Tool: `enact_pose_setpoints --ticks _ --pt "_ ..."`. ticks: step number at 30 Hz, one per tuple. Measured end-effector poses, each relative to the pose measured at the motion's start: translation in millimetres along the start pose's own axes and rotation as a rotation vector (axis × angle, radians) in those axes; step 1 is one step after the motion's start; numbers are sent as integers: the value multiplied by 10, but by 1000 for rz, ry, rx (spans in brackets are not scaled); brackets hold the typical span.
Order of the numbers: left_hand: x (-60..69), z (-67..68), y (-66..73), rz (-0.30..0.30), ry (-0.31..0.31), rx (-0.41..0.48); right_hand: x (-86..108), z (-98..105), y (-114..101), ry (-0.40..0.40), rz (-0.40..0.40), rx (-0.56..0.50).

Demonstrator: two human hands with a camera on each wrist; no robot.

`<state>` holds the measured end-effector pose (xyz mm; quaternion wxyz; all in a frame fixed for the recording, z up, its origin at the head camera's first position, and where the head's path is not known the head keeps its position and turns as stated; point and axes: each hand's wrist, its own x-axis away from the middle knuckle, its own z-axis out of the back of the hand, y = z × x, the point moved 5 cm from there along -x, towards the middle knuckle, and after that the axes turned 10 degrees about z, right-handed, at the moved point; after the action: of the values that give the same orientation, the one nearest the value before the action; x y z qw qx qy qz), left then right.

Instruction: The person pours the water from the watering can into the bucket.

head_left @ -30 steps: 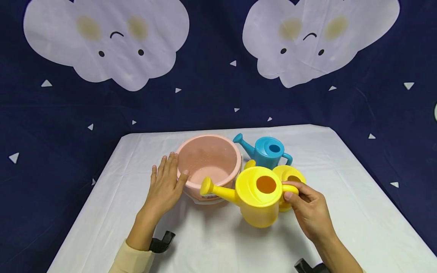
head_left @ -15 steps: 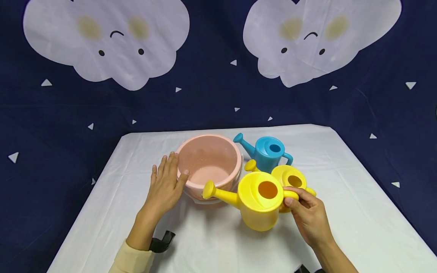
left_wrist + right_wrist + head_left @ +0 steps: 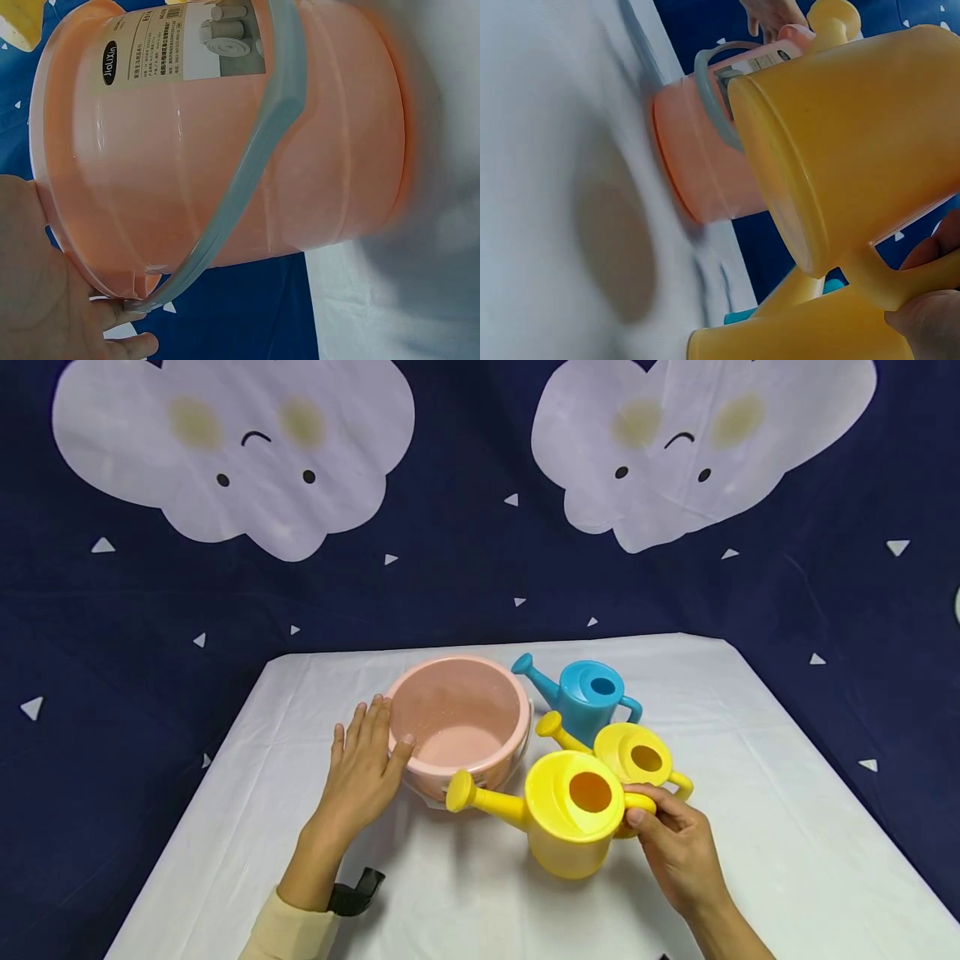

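Observation:
My right hand (image 3: 681,852) pinches the handle of a yellow watering can (image 3: 567,852), its spout pointing left in front of the bucket. In the right wrist view that can (image 3: 855,142) hangs above the table, a shadow beneath it. My left hand (image 3: 360,772) lies with straight fingers against the left rim of the pink bucket (image 3: 457,747). The left wrist view shows the bucket's labelled side (image 3: 225,150) and grey handle (image 3: 247,169), the left hand (image 3: 52,277) at the rim. The bucket holds nothing visible.
A second yellow watering can (image 3: 633,745) stands behind the held one, partly hidden by it. Behind that, right of the bucket, is a blue watering can (image 3: 588,702). The white-covered table (image 3: 780,827) meets a dark blue cloth (image 3: 450,585) with clouds.
The held yellow watering can and my right hand have moved a little toward the table's near side, uncovering more of the second yellow can. My left hand has stayed at the bucket.

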<state>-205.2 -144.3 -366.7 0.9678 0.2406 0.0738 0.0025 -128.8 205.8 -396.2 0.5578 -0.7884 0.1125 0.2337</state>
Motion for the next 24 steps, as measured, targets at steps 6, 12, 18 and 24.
enact_pose_setpoints --ticks 6,12,18,24 --pt "6 2 -5 1 1 3 37 -14 33 -31 50 -59" --pt "3 -5 -9 1 0 7 64 -16 78 -57 72 -107" --pt "9 -5 -12 1 3 3 91 -8 128 -62 42 -95" --pt "6 -9 -12 1 -3 3 129 -2 179 -61 10 -82"
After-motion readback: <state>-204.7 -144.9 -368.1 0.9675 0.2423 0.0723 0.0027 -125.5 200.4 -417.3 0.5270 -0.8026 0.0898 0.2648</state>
